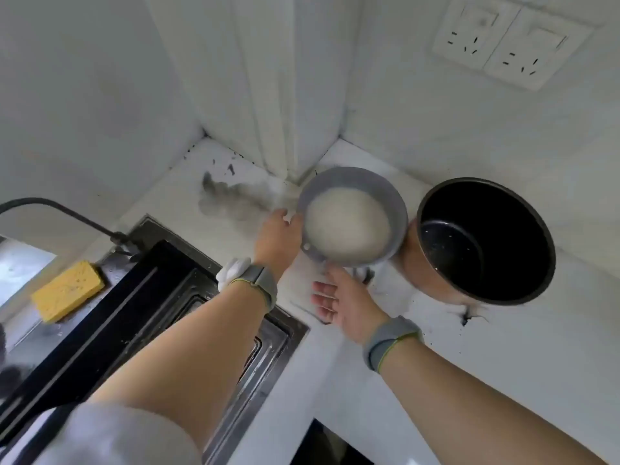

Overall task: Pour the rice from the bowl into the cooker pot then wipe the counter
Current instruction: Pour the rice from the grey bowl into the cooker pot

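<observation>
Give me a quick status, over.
Left hand grips bowl rim, right hand open beneath it. Rice unpoured. Pot beside the bowl, open, path clear.

At frame centre, the left hand (280,234) grips the rim of a grey bowl (389,199) of rice (349,224). The right hand (345,300) reaches beneath it, fingers relaxed. The black cooker pot (530,236) stands just right; a yellow sponge (67,290) lies at left.

We reach both bare forearms forward, a grey band on each wrist. Our left hand (278,238) grips the bowl (352,214) at its left rim, fingers curled over the edge and hidden beyond the knuckles. Our right hand (345,302) is under its near rim, palm turned left, fingers loosely extended; its fingertips are out of sight.
</observation>
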A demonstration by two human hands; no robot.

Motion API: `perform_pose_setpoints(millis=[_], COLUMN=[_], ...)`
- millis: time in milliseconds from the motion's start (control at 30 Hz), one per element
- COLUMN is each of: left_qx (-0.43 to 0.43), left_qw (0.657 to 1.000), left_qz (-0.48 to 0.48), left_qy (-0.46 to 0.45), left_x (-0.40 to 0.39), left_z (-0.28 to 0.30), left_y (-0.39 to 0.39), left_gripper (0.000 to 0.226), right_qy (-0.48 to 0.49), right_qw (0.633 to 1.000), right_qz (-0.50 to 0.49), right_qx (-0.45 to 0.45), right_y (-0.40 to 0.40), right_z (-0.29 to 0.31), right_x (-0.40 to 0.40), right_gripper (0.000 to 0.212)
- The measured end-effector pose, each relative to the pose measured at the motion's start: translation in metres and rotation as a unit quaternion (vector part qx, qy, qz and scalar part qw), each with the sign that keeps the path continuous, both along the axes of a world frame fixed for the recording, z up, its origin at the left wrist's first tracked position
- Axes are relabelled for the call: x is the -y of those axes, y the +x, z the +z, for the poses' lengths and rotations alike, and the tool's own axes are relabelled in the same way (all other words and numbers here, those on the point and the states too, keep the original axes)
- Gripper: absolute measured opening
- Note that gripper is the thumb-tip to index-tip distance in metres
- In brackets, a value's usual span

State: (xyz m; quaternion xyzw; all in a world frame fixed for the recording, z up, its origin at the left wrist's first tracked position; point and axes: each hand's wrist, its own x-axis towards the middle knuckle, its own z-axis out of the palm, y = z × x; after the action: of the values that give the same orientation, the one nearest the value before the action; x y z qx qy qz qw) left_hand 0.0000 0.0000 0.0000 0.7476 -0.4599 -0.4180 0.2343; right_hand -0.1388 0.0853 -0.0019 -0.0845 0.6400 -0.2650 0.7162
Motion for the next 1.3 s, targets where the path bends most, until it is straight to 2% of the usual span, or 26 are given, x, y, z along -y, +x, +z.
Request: perform_pose_setpoints(millis=[167,333,467,567,667,800,1067,1300], left_qx=[-0.039,-0.062,-0.094,-0.097,-0.106,-0.092,-0.066,-0.08], left_qw=[0.999,0.998,0.995,0.993,0.993,0.993,0.996,0.996], left_qz=[-0.032,-0.023,-0.047,-0.058,-0.046,-0.061,-0.045,0.029], left_qy=[-0.019,-0.022,-0.005,0.01,0.029,0.038,0.048,0.028], left_x=[0.039,0.056,0.056,0.046,0.028,-0.007,-0.077,-0.133], left_z=[-0.005,-0.021,-0.027,-0.027,-0.026,-0.02,-0.001,0.024], left_y=[0.006,0.016,0.022,0.026,0.028,0.027,0.018,0.005], left_gripper=[0.039,0.015,0.013,0.021,0.01,0.024,0.017,0.026], right_qy=[0.04,0.063,0.053,0.045,0.026,0.006,-0.012,-0.031], right_qw=[0.982,0.966,0.959,0.959,0.96,0.963,0.97,0.975], right_qz=[-0.145,-0.219,-0.252,-0.263,-0.268,-0.261,-0.233,-0.209], right_qx=[0.11,0.126,0.115,0.096,0.08,0.065,0.066,0.063], right_y=[0.027,0.038,0.042,0.042,0.04,0.031,0.013,-0.003], right_z=[-0.012,-0.02,-0.022,-0.021,-0.019,-0.018,0.009,0.045], right_x=[0.032,0.051,0.052,0.048,0.038,0.02,-0.037,-0.075], right_gripper=[0.043,0.033,0.02,0.018,0.02,0.021,0.024,0.02])
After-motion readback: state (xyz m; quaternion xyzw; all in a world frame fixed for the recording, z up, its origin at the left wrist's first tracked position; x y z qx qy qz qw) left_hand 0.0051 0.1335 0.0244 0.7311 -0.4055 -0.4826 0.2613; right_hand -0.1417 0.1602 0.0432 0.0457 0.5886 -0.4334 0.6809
